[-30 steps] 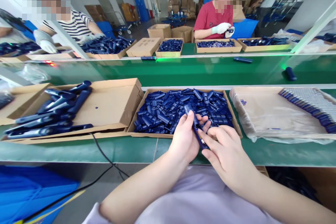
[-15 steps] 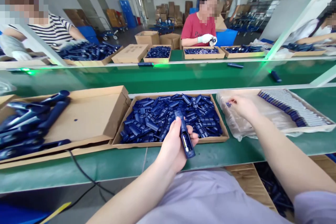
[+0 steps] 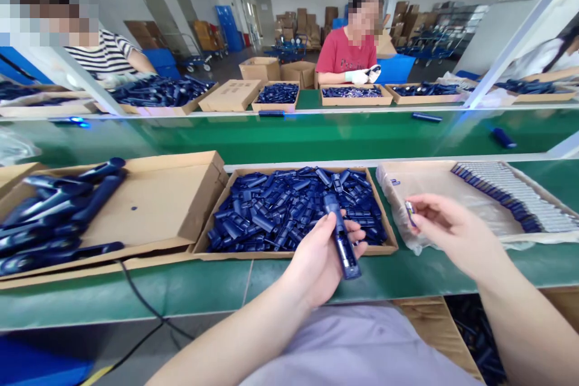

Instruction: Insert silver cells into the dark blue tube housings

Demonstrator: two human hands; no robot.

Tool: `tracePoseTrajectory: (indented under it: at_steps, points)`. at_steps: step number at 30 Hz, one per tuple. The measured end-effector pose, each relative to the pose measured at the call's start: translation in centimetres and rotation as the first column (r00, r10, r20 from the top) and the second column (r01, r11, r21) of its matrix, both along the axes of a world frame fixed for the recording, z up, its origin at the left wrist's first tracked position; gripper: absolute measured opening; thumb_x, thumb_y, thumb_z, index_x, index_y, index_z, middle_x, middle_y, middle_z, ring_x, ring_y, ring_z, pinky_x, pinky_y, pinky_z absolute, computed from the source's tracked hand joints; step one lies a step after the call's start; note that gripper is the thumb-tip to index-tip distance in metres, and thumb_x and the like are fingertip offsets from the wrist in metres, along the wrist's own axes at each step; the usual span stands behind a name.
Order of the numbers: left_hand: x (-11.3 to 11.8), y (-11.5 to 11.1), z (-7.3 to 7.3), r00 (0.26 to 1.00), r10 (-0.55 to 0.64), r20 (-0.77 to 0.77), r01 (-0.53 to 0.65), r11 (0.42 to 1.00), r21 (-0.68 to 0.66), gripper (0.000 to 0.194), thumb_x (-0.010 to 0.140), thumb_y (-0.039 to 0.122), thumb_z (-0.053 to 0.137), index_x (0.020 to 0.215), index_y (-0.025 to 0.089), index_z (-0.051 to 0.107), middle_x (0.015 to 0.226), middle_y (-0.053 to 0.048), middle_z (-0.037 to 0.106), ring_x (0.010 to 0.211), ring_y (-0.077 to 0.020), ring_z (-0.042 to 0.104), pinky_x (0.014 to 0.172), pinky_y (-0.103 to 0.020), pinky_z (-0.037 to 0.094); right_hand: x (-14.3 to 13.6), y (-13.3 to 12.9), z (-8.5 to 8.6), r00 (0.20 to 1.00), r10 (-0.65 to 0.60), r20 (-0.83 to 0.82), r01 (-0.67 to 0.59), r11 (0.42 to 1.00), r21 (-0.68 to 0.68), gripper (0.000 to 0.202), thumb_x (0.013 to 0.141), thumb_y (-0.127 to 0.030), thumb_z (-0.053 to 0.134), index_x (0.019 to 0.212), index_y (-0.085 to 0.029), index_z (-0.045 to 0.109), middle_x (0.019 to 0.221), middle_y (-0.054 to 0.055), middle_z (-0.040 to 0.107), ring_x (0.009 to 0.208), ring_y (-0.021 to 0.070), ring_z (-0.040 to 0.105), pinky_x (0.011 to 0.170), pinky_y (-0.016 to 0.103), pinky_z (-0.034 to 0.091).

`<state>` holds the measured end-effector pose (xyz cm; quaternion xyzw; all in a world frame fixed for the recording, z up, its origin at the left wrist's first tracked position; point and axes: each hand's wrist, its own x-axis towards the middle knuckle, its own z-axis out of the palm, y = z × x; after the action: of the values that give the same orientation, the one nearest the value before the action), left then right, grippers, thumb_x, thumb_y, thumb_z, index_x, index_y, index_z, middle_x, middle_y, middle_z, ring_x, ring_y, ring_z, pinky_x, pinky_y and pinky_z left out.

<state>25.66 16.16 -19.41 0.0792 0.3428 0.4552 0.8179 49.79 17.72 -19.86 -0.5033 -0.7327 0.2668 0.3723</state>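
Note:
My left hand [image 3: 320, 259] is closed around a dark blue tube-shaped housing [image 3: 347, 250], which lies tilted in the palm with its long battery slot facing up. Something shiny shows inside the slot. Thumb and fingers of my right hand [image 3: 446, 226] pinch a small battery [image 3: 410, 212], held over the near left edge of a plastic-lined tray [image 3: 427, 178]. Rows of batteries [image 3: 502, 193] fill the right part of that tray, and a few loose ones [image 3: 395, 182] lie at its left. Behind my left hand stands a carton of small blue plastic parts [image 3: 271, 208].
At left, a cardboard box [image 3: 154, 205] holds larger blue tubes [image 3: 58, 199]. A green conveyor belt [image 3: 253, 139] crosses behind, carrying several blue tubes. Co-workers sit beyond it; one in a red shirt [image 3: 346, 51] wears gloves. A black cable [image 3: 140, 295] hangs at the table edge.
My right hand has drawn back from the tray's left end towards me with a battery. My left hand and the housing appear slightly further right. The belt's glow went from green to blue.

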Motion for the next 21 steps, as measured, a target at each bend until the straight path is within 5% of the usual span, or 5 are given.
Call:
tracePoseTrajectory:
  at_steps: [4,8,13,18,21]
  points:
    - [1.1,0.1,-0.4,1.000,0.001,0.027,-0.004,0.994,0.113,0.035,0.089,0.040,0.053,0.116,0.021,0.044,0.112,-0.009,0.059,0.103,-0.0203,0.062,0.087,-0.039,0.053,-5.1,-4.3,0.9,0.994,0.102,0.037,-0.104,0.994,0.036,0.022,0.097,-0.027,0.051,0.116,-0.022,0.061,0.095,0.002,0.062,0.072,0.0134,0.061,0.065,0.021,0.053]
    - [1.3,-0.1,-0.2,0.998,0.050,-0.022,-0.047,0.989,0.142,0.031,0.090,0.038,0.052,0.113,0.020,0.042,0.115,-0.010,0.059,0.105,-0.0195,0.062,0.088,-0.037,0.053,-8.1,-3.8,0.3,0.962,0.091,0.257,-0.135,0.978,0.161,0.014,0.092,-0.021,0.045,0.089,-0.017,0.058,0.078,0.002,0.057,0.061,0.0135,0.056,0.052,0.022,0.046]
    - [0.8,-0.5,-0.4,0.993,0.090,-0.077,-0.080,0.989,0.127,0.030,0.088,0.035,0.055,0.111,0.018,0.044,0.109,-0.009,0.061,0.088,-0.0130,0.064,0.082,-0.030,0.054,-9.7,-3.1,-0.7,0.934,0.066,0.351,-0.183,0.932,0.312,0.026,0.101,-0.019,0.037,0.082,-0.015,0.054,0.091,0.009,0.056,0.085,0.0208,0.059,0.074,0.032,0.052]
    - [0.1,0.0,-0.4,0.993,0.117,-0.030,-0.116,0.993,0.027,0.025,0.088,0.030,0.056,0.105,0.013,0.050,0.100,-0.010,0.063,0.085,-0.0115,0.064,0.083,-0.026,0.054,-9.3,-3.0,0.1,0.912,0.257,0.320,-0.331,0.921,0.204,0.031,0.107,-0.023,0.033,0.117,-0.015,0.062,0.110,0.010,0.054,0.113,0.0208,0.052,0.095,0.033,0.049]
    - [-0.6,0.3,0.1,0.996,0.086,0.018,-0.085,0.996,-0.029,0.031,0.089,0.038,0.053,0.107,0.012,0.052,0.102,-0.011,0.063,0.089,-0.0156,0.066,0.081,-0.027,0.055,-5.7,1.5,0.2,0.947,0.044,0.319,-0.145,0.943,0.300,0.035,0.106,-0.027,0.035,0.127,-0.017,0.060,0.115,0.009,0.053,0.108,0.0206,0.053,0.095,0.031,0.047]
